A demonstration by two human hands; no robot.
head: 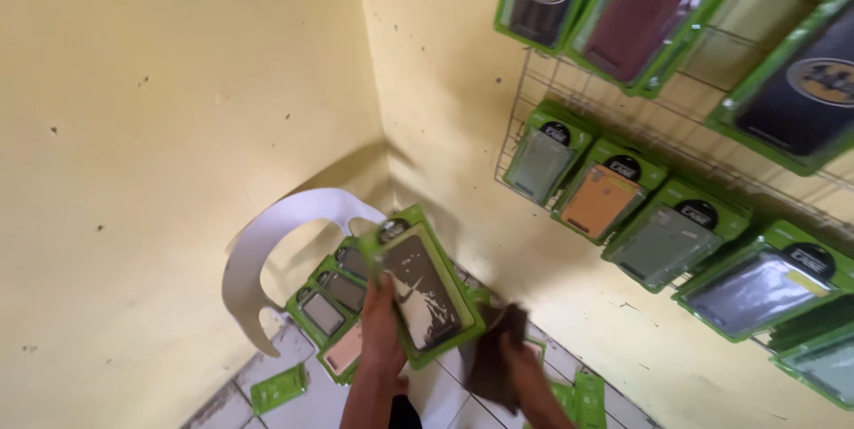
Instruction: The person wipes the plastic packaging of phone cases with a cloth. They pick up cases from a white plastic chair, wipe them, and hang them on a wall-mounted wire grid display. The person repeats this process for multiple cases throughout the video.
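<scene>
My left hand (381, 333) grips a phone case in green packaging (425, 290), dark with a pale pattern, held up in front of me. Just to its right, my right hand (523, 367) holds a dark brown phone case (495, 351) without packaging, blurred. Below the left hand, several more green-packaged cases (331, 315) lie stacked on a white plastic chair (267, 238).
A wire rack (623, 118) on the yellow wall at right carries many green-packaged phone cases (601, 198) in grey, orange, dark red and black. Loose green packages (279, 388) lie on the tiled floor below. Yellow walls meet in a corner ahead.
</scene>
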